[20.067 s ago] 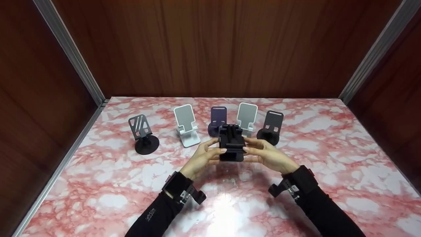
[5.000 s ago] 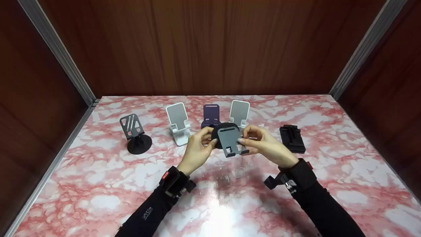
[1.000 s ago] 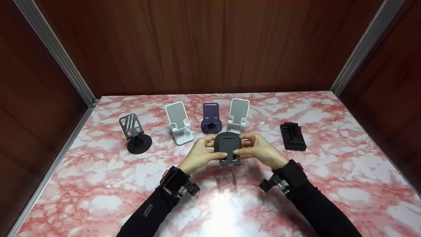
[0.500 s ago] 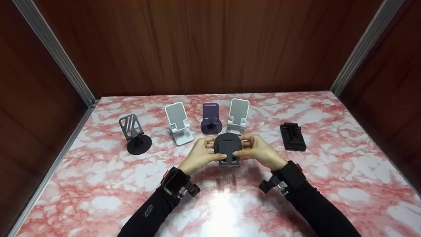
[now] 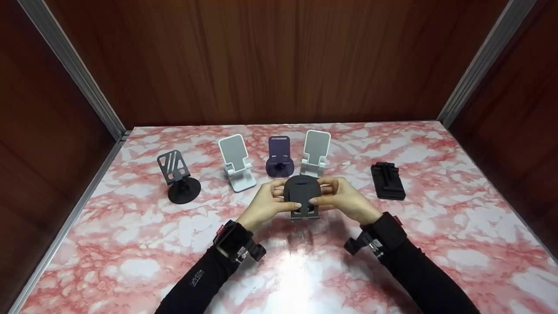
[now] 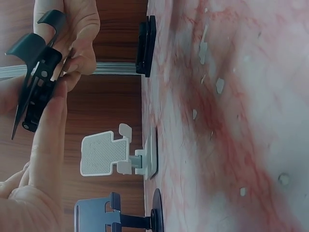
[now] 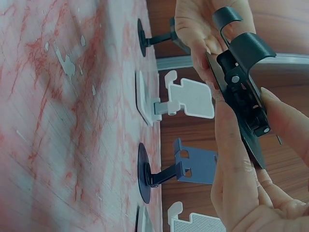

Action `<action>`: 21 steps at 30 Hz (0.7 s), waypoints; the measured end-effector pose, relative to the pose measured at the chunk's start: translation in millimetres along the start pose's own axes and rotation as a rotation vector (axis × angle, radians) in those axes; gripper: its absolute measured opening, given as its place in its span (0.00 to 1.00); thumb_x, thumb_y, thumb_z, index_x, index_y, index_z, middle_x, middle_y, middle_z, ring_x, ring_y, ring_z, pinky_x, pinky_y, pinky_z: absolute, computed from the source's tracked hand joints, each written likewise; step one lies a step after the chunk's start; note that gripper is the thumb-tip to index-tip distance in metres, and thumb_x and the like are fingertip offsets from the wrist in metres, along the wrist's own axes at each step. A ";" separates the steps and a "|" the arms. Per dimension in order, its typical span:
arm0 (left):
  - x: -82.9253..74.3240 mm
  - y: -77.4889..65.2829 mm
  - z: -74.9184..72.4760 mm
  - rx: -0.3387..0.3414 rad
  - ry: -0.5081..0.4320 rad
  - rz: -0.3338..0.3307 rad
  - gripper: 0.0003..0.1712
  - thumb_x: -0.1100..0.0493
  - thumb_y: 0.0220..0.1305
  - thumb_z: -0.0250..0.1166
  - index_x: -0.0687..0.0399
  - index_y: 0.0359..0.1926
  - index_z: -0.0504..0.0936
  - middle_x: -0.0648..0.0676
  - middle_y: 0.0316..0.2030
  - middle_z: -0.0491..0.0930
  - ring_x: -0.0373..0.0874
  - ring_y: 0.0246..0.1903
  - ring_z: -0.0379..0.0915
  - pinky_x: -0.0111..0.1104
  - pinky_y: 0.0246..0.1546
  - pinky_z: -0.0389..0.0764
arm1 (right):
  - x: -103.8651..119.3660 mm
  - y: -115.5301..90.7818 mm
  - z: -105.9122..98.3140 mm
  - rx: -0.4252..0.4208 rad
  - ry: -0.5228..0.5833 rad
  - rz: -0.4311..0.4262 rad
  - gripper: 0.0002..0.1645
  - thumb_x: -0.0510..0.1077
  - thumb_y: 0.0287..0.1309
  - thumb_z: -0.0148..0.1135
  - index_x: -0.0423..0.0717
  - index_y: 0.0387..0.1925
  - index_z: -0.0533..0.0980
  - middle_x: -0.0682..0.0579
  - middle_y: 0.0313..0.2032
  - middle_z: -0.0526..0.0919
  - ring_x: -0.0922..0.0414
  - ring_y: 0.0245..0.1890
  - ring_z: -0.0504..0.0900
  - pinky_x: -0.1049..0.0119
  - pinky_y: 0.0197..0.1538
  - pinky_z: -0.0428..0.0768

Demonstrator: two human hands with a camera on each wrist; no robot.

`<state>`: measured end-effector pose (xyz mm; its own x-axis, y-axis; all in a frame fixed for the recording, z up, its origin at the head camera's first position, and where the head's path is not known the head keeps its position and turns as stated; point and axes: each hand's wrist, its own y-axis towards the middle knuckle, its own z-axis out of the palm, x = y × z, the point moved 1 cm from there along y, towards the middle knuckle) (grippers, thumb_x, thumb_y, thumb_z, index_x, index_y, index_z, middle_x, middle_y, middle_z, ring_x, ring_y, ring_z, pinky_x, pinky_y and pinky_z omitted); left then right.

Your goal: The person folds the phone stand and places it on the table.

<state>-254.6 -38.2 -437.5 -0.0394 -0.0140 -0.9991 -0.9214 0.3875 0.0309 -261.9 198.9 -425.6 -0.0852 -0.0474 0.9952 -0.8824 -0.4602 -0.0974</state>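
"Where was the grey stand (image 5: 302, 191)?"

"Up off the table (image 5: 139, 266), held between the left hand (image 5: 265, 204) and the right hand (image 5: 349, 203). It was folded, its slotted plate lying over the round base."

"And the fingers?"

"Both hands had them clamped on it, one from each side. The thumbs pressed the plate's front; other fingers went round behind the base."

"What stood beyond?"

"The purple stand (image 5: 279, 148), upright between a white stand (image 5: 235, 153) and a second white stand (image 5: 317, 147)."

"And out to the sides?"

"A striped stand (image 5: 178, 175) stood tilted at left; a black stand (image 5: 388, 182) lay folded at right."
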 end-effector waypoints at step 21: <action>22.4 9.0 -14.4 0.006 0.378 0.166 0.36 0.48 0.85 0.62 0.71 0.78 0.73 0.70 0.69 0.81 0.65 0.68 0.80 0.52 0.70 0.82 | -0.5 -5.4 -16.6 0.036 0.098 -0.012 0.19 0.27 0.75 0.62 0.36 0.63 0.83 0.53 0.47 0.93 0.58 0.49 0.91 0.63 0.57 0.91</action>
<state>-269.4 -48.3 -459.2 -0.3279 -0.2877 -0.8998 -0.8882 0.4183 0.1900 -264.7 216.1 -425.6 -0.1213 0.0443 0.9916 -0.8667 -0.4917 -0.0841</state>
